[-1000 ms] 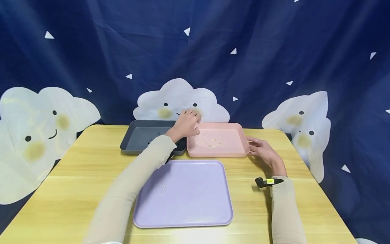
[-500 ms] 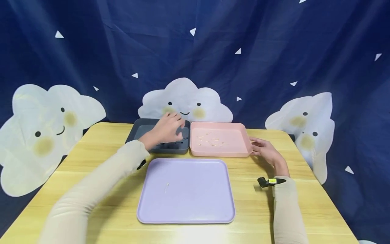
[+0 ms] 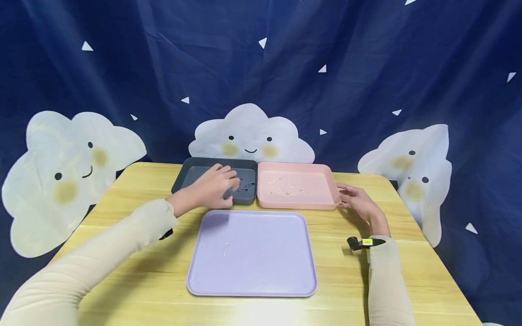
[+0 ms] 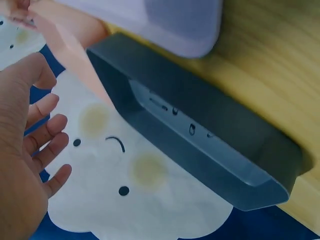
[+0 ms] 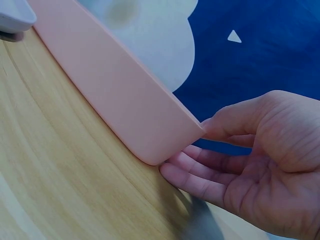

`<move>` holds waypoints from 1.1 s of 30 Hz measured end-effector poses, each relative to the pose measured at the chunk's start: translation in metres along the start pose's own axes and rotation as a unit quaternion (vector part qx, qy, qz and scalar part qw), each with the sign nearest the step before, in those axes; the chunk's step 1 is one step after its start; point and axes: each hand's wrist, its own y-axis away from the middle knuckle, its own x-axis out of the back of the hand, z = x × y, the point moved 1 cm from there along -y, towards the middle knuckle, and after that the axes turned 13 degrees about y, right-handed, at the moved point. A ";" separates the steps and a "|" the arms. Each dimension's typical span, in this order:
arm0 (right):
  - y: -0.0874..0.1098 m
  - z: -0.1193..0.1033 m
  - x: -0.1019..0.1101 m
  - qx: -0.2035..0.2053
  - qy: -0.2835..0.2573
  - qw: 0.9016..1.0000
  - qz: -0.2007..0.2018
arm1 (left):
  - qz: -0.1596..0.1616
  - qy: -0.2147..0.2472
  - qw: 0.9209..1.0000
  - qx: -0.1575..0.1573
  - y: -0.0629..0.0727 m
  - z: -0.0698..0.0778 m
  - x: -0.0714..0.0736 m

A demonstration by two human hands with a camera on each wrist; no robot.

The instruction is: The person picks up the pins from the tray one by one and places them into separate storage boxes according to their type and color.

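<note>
My left hand (image 3: 213, 186) is over the dark grey tray (image 3: 189, 170), near its front wall. In the left wrist view, its fingers (image 4: 52, 135) are loosely bent with the thumb apart, and nothing shows between them. Several black safety pins (image 3: 243, 190) lie in the grey tray; the hand covers part of it. My right hand (image 3: 360, 203) touches the right end of the pink tray (image 3: 316, 204). Its thumb meets the rim and its fingers (image 5: 192, 182) rest against the lower edge. Several gold safety pins (image 3: 290, 193) are scattered inside the pink tray.
In front of both trays lies a flat lilac tray (image 3: 261, 271), with a single gold safety pin (image 3: 226, 248) on its left half. The grey and pink trays stand side by side on a wooden table (image 3: 338, 290). A blue curtain (image 3: 342, 36) hangs behind.
My left hand has moved left from above the join between the trays, then lower and nearer over the grey tray. My right hand keeps its place at the pink tray. The head view has shifted slightly.
</note>
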 end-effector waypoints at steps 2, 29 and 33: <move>0.001 0.001 0.000 0.001 -0.002 1.000 -0.001 | -0.015 0.007 1.000 -0.019 0.002 0.005 -0.003; -0.002 0.001 0.001 -0.002 0.004 1.000 -0.007 | -0.317 0.100 0.943 0.002 0.011 0.064 -0.043; -0.001 0.001 0.002 0.001 0.002 1.000 -0.007 | -0.325 0.097 0.941 0.003 0.012 0.066 -0.044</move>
